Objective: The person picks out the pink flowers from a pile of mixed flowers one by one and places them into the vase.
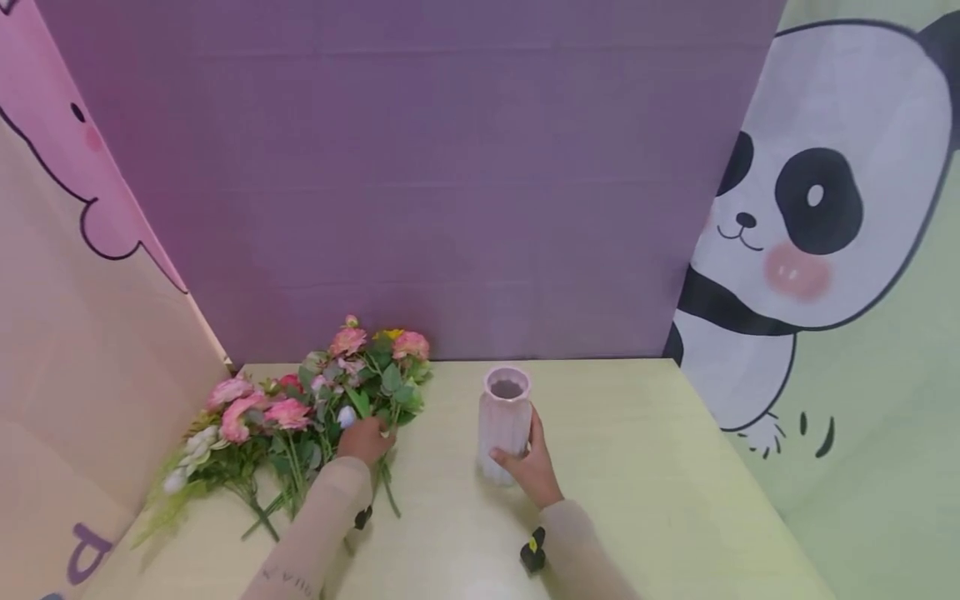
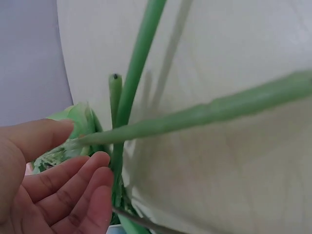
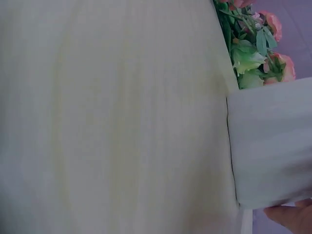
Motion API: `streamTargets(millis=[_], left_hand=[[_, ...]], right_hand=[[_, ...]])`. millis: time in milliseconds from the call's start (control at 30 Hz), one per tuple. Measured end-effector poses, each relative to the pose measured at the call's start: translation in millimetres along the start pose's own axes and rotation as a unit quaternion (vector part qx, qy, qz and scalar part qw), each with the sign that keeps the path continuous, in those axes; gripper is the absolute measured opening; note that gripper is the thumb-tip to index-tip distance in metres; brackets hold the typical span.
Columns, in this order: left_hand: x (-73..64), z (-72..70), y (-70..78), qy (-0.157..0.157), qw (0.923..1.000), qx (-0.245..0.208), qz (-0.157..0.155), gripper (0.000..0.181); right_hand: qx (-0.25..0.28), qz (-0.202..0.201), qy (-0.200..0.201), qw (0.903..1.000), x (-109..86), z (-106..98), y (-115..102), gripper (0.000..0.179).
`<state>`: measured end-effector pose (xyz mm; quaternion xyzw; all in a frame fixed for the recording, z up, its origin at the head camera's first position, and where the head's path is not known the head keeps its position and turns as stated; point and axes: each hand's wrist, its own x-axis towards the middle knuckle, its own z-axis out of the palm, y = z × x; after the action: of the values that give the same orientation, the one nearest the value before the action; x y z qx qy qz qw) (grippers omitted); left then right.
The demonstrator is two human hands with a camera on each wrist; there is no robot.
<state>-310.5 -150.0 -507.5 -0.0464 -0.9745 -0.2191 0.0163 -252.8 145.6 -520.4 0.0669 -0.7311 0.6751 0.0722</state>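
Note:
My right hand (image 1: 528,467) grips a pale pink ribbed vase (image 1: 501,425) by its lower right side, thumb across the front. The vase looks upright with its mouth upward; whether it touches the table cannot be told. In the right wrist view the vase (image 3: 273,141) shows as a pale wall, with a thumb (image 3: 292,217) beside it. My left hand (image 1: 365,440) is among the artificial flowers (image 1: 375,375). In the left wrist view its loosely bent fingers (image 2: 73,195) and thumb lie either side of a green flower stem (image 2: 195,114), with a gap between them.
More pink and white artificial flowers (image 1: 255,417) lie at the table's left, their stems toward the near side. The pale table (image 1: 637,467) meets a purple backdrop (image 1: 450,183) behind. A panda-print curtain (image 1: 847,333) hangs at the right.

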Motion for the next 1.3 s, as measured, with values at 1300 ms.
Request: streamTargets(millis=[1300], left_hand=[[-28.8, 21.7, -8.3, -0.01, 0.969, -0.241, -0.053, 0.028]], right_hand=[[-0.091, 0.01, 0.04, 0.995, -1.9, 12, 23, 0.094]])
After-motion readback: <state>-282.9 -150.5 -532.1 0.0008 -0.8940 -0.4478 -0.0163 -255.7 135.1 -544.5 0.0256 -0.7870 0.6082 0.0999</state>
